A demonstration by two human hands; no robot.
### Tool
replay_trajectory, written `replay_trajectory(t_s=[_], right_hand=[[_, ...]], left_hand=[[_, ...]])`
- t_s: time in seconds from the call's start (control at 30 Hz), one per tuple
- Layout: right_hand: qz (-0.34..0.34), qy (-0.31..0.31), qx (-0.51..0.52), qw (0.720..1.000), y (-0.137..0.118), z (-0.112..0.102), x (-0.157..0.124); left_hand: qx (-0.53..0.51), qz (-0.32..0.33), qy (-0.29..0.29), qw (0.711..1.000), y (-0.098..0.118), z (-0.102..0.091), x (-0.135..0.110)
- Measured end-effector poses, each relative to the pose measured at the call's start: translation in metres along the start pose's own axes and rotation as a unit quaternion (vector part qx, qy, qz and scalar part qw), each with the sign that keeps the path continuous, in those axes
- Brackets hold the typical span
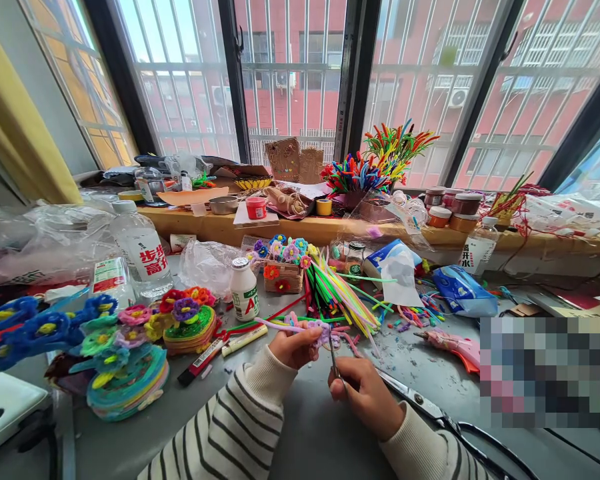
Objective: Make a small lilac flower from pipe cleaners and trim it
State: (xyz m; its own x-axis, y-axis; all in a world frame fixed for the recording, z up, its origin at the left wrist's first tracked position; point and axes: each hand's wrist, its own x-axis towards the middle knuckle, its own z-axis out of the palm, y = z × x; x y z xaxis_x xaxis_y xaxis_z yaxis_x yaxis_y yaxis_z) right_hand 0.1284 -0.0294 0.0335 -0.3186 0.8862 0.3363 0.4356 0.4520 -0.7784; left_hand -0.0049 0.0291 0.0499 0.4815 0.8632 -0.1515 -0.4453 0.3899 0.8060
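My left hand (295, 343) is closed on a light purple pipe-cleaner piece (325, 335), which is bent into loops, with a straight stem reaching left. My right hand (365, 393) grips slim metal tweezers (333, 350), their tips up against the purple loops. Large scissors (417, 399) lie on the grey table, partly hidden by my right wrist. Behind my hands a bundle of coloured pipe cleaners (347, 303) lies fanned out. A small woven basket (285, 281) holding pipe-cleaner flowers stands beside it.
Left of my hands are a white milk bottle (244, 293), a glue stick (245, 340) and flower-topped coiled pots (127, 387). On the right lie a pink glue gun (450, 343) and a blue tissue pack (464, 291). Paint jars (465, 205) line the windowsill.
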Motion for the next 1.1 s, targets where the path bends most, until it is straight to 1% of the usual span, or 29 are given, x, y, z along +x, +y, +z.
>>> replay_trajectory(t_s=[0.1,0.33,0.6,0.7,0.9,1.0,1.1], right_hand=[[0.000,-0.001,0.009,1.000,0.000,0.002,-0.001],[0.025,0.016,0.015,0.999,0.000,0.006,0.000],[0.058,0.026,0.016,0.998,0.005,0.009,0.004],[0.047,0.015,0.029,0.998,0.009,0.011,0.003],[0.015,-0.022,0.111,0.994,0.005,0.011,0.001],[0.007,-0.024,0.130,0.991,0.003,0.011,-0.001],[0.007,-0.009,0.116,0.993,0.004,0.012,-0.002]], left_hand=[[0.002,-0.004,-0.014,1.000,-0.001,-0.002,0.000],[0.005,-0.024,-0.017,1.000,-0.002,-0.006,0.002],[-0.002,-0.029,-0.002,1.000,0.003,-0.010,0.006],[-0.001,-0.032,-0.009,0.999,0.004,-0.010,0.006],[-0.008,-0.028,-0.028,0.999,0.002,-0.010,0.005],[-0.008,-0.028,-0.031,0.999,0.002,-0.010,0.005],[-0.005,-0.022,-0.031,0.999,0.002,-0.010,0.004]])
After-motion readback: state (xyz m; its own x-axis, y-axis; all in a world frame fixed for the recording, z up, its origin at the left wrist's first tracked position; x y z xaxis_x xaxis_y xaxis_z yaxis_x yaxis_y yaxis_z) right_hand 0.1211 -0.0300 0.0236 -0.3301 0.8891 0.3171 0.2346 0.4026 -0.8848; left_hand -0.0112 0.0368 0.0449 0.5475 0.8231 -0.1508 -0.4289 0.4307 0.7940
